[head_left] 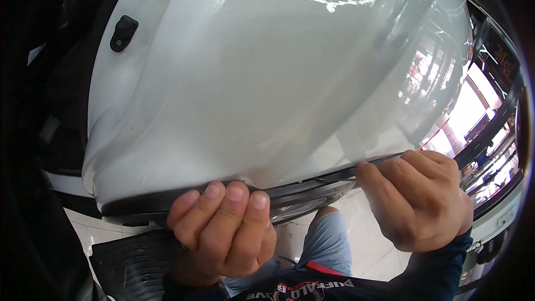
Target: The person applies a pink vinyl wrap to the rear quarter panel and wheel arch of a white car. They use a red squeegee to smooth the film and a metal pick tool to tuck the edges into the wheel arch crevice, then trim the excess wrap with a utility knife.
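Note:
A large glossy white body panel point(239, 78), curved like a vehicle's, takes up most of the view. Along its near edge runs a black trim strip point(145, 203), with a shiny, clear-looking part point(315, 200) under it towards the right. My left hand point(225, 228) is closed round this trim, fingertips curled over its top and the thumb hidden. Farther right, my right hand point(415, 200) is closed with its fingers bent against the same edge. A thin dark line leads to its index finger and thumb; whatever they pinch is hidden.
A small black fitting point(123, 33) sticks up from the panel at the far left. Below are a black ribbed mat point(131, 262) and a light tiled floor point(384, 251). Bright windows and dark frames point(490, 111) stand at the right.

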The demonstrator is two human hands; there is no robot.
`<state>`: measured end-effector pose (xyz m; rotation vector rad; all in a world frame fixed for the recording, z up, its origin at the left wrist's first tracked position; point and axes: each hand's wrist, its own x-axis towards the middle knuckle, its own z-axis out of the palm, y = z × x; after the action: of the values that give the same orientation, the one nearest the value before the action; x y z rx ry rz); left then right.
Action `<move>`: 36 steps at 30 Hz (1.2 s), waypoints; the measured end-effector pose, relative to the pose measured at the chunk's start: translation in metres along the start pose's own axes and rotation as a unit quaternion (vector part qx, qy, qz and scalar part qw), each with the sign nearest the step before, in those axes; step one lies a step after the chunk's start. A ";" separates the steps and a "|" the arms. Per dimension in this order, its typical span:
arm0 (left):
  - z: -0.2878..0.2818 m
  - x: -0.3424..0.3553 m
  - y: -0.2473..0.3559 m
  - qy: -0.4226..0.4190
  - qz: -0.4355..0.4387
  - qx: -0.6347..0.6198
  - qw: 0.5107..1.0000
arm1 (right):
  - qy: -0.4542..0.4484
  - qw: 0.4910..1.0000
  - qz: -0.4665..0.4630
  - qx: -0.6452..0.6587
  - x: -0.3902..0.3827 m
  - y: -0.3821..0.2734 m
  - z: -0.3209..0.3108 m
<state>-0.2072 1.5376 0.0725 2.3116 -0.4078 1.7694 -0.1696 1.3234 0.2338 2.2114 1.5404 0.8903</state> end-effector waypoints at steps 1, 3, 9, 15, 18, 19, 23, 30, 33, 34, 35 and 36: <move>0.001 0.000 0.001 0.001 -0.004 0.003 1.000 | 0.002 1.000 -0.002 0.003 0.000 0.001 0.001; 0.002 0.000 0.002 0.004 -0.010 0.005 1.000 | 0.001 1.000 -0.007 0.011 0.001 0.003 0.003; 0.002 0.006 0.006 0.007 -0.030 0.001 1.000 | 0.015 0.999 -0.018 0.043 0.004 0.005 0.004; 0.002 0.008 0.006 0.006 -0.032 0.004 0.999 | 0.024 0.998 -0.011 0.050 -0.001 0.009 0.004; 0.004 0.009 0.006 0.016 -0.031 0.004 0.999 | 0.028 0.999 -0.003 0.041 -0.004 0.008 0.005; 0.005 0.008 0.006 0.021 -0.030 0.005 0.999 | 0.029 0.999 -0.001 0.043 -0.004 0.007 0.006; 0.006 0.008 0.008 0.032 -0.035 0.009 0.999 | 0.037 0.997 0.005 0.063 -0.002 0.003 0.011; 0.006 0.011 0.009 0.026 -0.051 0.003 0.998 | 0.063 0.993 0.001 0.102 0.006 0.003 0.015; 0.006 0.011 0.008 0.021 -0.051 0.001 0.998 | 0.036 0.993 -0.002 0.108 0.005 0.006 0.006; 0.006 0.011 0.008 0.022 -0.048 0.000 0.999 | 0.029 0.995 0.000 0.099 0.004 0.008 0.004; 0.006 0.011 0.007 0.021 -0.046 -0.001 0.999 | 0.022 0.996 0.003 0.090 0.003 0.009 0.002; 0.006 0.011 0.007 0.027 -0.045 0.002 0.999 | 0.023 0.997 0.008 0.071 -0.001 0.008 0.002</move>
<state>-0.2015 1.5283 0.0812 2.2422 -0.2862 1.7870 -0.1628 1.3201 0.2365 2.3200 1.6572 0.8650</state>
